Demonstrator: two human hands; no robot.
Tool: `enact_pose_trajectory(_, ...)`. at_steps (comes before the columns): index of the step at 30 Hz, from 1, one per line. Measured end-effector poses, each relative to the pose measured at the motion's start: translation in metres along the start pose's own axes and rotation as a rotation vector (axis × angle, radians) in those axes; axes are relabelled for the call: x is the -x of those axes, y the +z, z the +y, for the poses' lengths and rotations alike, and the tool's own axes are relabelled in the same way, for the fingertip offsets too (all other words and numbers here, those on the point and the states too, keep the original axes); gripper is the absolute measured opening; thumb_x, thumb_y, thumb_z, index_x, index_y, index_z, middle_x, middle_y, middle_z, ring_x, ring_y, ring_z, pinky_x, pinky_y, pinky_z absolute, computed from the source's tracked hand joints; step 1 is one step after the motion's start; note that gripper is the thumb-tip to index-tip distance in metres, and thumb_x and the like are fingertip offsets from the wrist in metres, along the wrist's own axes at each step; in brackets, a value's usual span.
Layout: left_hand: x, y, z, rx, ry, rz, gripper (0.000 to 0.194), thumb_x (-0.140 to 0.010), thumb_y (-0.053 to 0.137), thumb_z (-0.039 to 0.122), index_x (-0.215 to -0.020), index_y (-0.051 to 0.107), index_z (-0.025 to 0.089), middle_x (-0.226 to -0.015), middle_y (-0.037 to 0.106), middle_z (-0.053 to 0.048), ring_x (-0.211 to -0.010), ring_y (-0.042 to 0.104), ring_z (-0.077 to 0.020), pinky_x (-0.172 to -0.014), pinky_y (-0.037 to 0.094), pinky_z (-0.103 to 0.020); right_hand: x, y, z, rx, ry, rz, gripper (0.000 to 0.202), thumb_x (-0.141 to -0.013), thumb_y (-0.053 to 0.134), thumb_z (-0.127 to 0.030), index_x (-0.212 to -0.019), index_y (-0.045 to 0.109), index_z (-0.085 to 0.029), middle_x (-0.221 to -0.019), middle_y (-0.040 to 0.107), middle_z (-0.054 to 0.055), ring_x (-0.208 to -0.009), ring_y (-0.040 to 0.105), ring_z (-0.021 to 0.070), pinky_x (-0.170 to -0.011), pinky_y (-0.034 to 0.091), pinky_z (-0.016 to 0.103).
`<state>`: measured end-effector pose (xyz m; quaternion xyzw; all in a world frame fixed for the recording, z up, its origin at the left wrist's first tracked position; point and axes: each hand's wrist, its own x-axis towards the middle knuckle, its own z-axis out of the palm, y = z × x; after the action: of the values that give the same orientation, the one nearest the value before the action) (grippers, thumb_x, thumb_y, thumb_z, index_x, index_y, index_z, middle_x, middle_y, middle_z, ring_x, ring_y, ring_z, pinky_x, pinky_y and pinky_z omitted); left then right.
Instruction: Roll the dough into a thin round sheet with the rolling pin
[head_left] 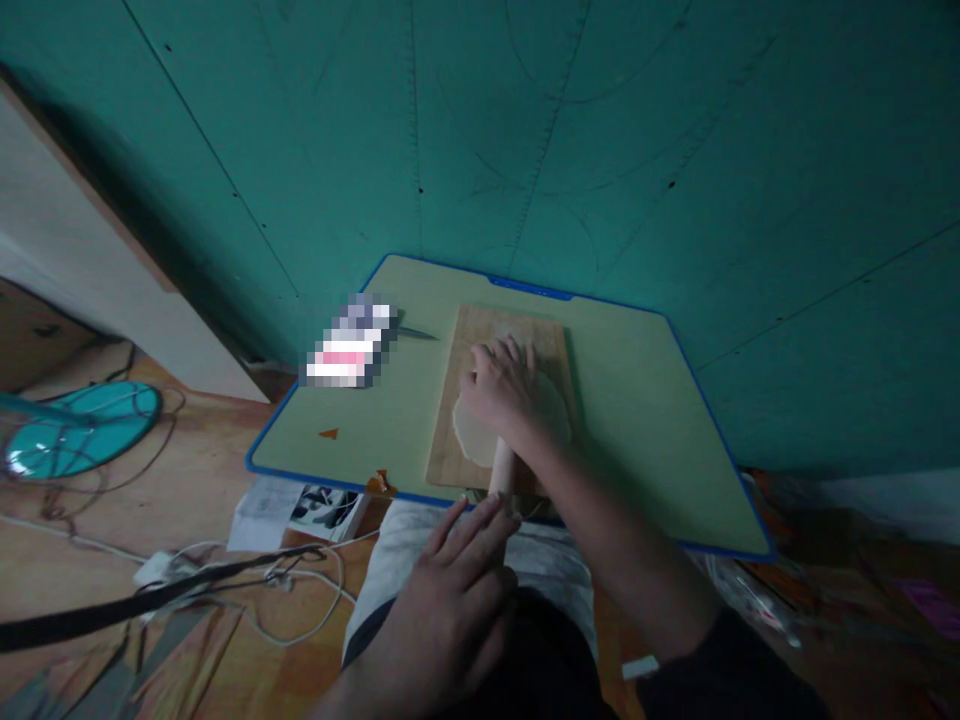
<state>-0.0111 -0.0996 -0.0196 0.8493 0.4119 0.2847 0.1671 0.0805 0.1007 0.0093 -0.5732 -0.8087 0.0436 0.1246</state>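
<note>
A pale rolling pin [503, 468] lies lengthwise over a flat, thin round of dough [474, 432] on a wooden cutting board [444, 462]. My right hand [504, 388] is closed over the far part of the pin, its fingers bent and slightly parted, hiding that end and some of the dough. At the near end, just past the board's front edge, my left hand [469, 580] holds the pin under its fingers, which lie close together. The palms' undersides are hidden.
The board rests on a yellow-green folding table [637, 420] with blue edging, against a green wall [480, 130]. Left of the board are a knife [416, 333], a blurred-out item [349, 345] and an orange scrap [328, 433]. Cables [300, 580] trail across the floor at left.
</note>
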Motion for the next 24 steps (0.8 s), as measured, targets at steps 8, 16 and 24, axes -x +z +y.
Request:
enact_pose_trajectory(8, -0.018, 0.016, 0.006, 0.045, 0.061, -0.055, 0.019, -0.087, 0.055, 0.014, -0.098, 0.069, 0.021, -0.141, 0.064, -0.007, -0.147, 0.039, -0.0294, -0.12, 0.032, -0.057, 0.006, -0.003, 0.042, -0.071, -0.149, -0.077, 0.045, -0.09, 0.045, -0.017, -0.132, 0.063, -0.019, -0.144, 0.059, 0.01, -0.143, 0.04, 0.0274, -0.121, 0.026, 0.048)
enact_pose_trajectory(16, -0.013, 0.018, -0.009, 0.102, 0.098, 0.155, 0.029, -0.084, 0.05, 0.009, -0.103, 0.069, 0.02, -0.123, 0.073, -0.007, -0.14, 0.05, -0.027, -0.12, 0.029, -0.053, 0.016, -0.012, 0.069, 0.002, -0.256, -0.211, 0.06, -0.089, 0.051, -0.025, -0.148, 0.051, -0.016, -0.162, 0.039, 0.012, -0.153, 0.024, 0.0303, -0.124, 0.016, 0.05)
enact_pose_trajectory(24, 0.015, 0.001, -0.031, -0.046, -0.018, 0.282, 0.045, -0.083, 0.048, 0.003, -0.124, 0.058, 0.018, -0.143, 0.061, -0.013, -0.145, 0.044, -0.0257, -0.117, 0.036, -0.051, -0.014, 0.0, 0.004, -0.011, -0.176, -0.066, 0.039, -0.096, 0.04, -0.021, -0.125, 0.066, -0.02, -0.139, 0.063, 0.01, -0.139, 0.044, 0.0273, -0.123, 0.016, 0.052)
